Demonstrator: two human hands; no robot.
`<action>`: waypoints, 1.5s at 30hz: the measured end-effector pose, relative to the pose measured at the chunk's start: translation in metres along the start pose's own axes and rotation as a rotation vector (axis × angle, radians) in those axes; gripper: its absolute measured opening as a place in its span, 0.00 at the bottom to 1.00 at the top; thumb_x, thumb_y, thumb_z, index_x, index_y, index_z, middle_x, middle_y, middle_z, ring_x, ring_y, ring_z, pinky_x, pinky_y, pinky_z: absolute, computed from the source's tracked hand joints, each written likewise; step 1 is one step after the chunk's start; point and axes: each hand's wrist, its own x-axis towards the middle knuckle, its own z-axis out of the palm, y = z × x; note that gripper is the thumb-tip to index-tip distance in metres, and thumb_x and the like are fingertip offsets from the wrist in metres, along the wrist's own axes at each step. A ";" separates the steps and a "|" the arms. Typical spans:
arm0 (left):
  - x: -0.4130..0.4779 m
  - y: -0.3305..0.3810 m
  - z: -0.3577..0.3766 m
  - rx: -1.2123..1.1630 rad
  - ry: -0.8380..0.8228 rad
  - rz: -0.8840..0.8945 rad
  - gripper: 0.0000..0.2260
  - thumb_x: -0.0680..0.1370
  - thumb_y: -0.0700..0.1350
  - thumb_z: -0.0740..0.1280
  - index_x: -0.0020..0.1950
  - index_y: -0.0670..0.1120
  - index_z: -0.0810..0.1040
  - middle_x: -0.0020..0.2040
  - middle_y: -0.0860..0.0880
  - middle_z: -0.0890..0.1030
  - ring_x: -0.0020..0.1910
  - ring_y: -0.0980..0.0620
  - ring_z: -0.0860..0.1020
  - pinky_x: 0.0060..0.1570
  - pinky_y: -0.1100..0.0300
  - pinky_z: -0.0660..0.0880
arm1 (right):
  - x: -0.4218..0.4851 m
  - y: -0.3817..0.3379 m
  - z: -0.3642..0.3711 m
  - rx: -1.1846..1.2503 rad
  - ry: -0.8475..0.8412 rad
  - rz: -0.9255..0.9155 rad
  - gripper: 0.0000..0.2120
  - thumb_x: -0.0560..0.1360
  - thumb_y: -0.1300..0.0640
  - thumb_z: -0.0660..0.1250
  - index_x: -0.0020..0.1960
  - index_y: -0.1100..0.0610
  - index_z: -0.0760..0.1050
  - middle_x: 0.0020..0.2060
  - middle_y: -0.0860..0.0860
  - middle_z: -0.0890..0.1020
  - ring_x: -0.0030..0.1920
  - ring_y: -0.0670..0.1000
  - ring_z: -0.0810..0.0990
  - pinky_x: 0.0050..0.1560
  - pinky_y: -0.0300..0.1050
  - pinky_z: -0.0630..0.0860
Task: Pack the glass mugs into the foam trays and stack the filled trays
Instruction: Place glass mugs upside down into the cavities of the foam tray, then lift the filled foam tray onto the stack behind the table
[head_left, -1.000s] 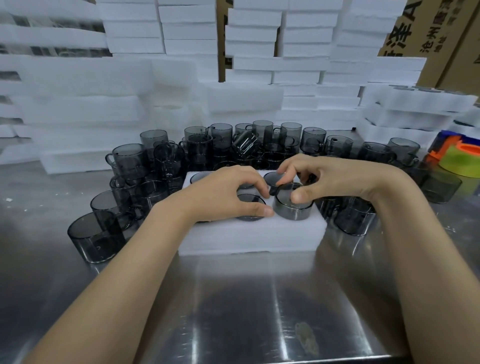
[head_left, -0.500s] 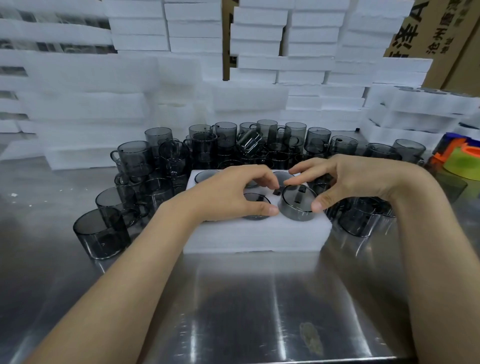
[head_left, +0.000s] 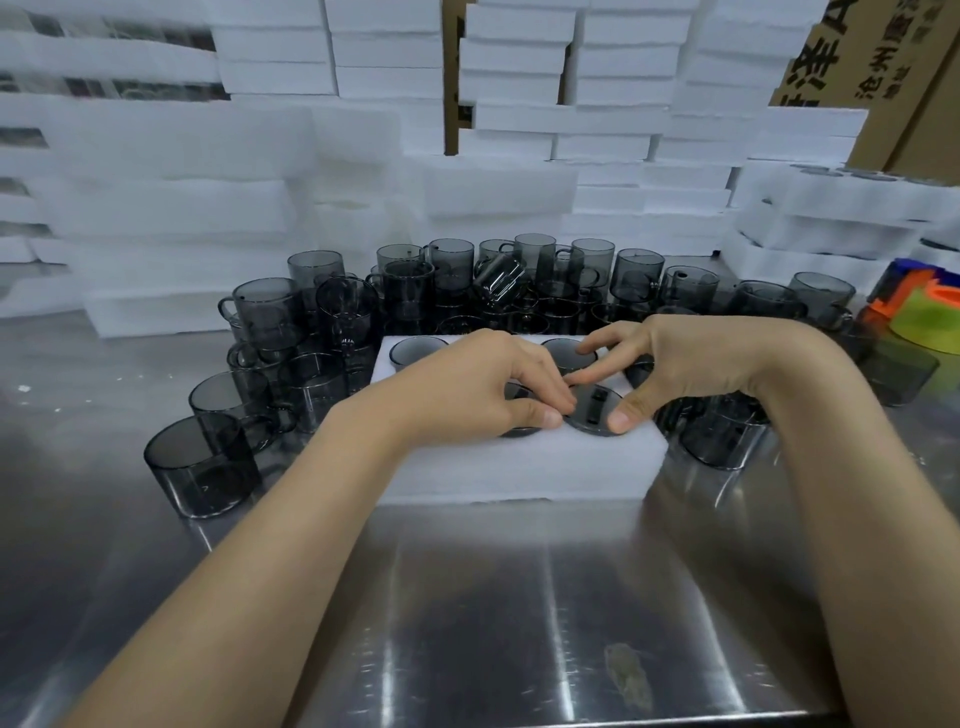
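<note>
Likely slick and brittle, the glass mug (head_left: 594, 415) suits a rim hold: right grip (head_left: 691, 364) pinches it, left grip (head_left: 467, 389) clamps the neighbouring mug (head_left: 519, 432) at 9 o'clock.

A shiny steel table (head_left: 467, 623) stands before printed brown cardboard boxes (head_left: 862, 52).

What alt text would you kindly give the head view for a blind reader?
A right hand pinches a grey glass mug sunk in a white foam tray, the left hand beside it, on a steel table; loose mugs and foam stacks stand behind.
</note>
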 end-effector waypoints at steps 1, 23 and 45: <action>0.000 0.000 0.000 -0.001 -0.006 -0.003 0.07 0.74 0.40 0.72 0.51 0.45 0.85 0.51 0.55 0.83 0.52 0.64 0.78 0.60 0.62 0.72 | 0.000 0.000 0.000 -0.002 0.000 -0.001 0.22 0.55 0.37 0.75 0.48 0.25 0.75 0.66 0.33 0.64 0.66 0.39 0.63 0.62 0.40 0.57; -0.006 -0.017 -0.009 0.172 0.275 -0.183 0.20 0.64 0.71 0.66 0.47 0.59 0.78 0.49 0.62 0.76 0.50 0.65 0.75 0.53 0.55 0.74 | -0.004 -0.030 0.019 0.018 0.111 -0.193 0.12 0.64 0.47 0.78 0.47 0.41 0.81 0.51 0.43 0.77 0.52 0.41 0.74 0.57 0.40 0.70; -0.007 -0.030 -0.038 -0.440 0.742 -0.549 0.24 0.83 0.53 0.51 0.39 0.46 0.81 0.40 0.50 0.84 0.40 0.53 0.82 0.45 0.57 0.75 | -0.042 -0.064 0.023 -0.273 0.202 -0.338 0.14 0.66 0.46 0.76 0.40 0.52 0.74 0.38 0.43 0.74 0.46 0.44 0.71 0.49 0.46 0.70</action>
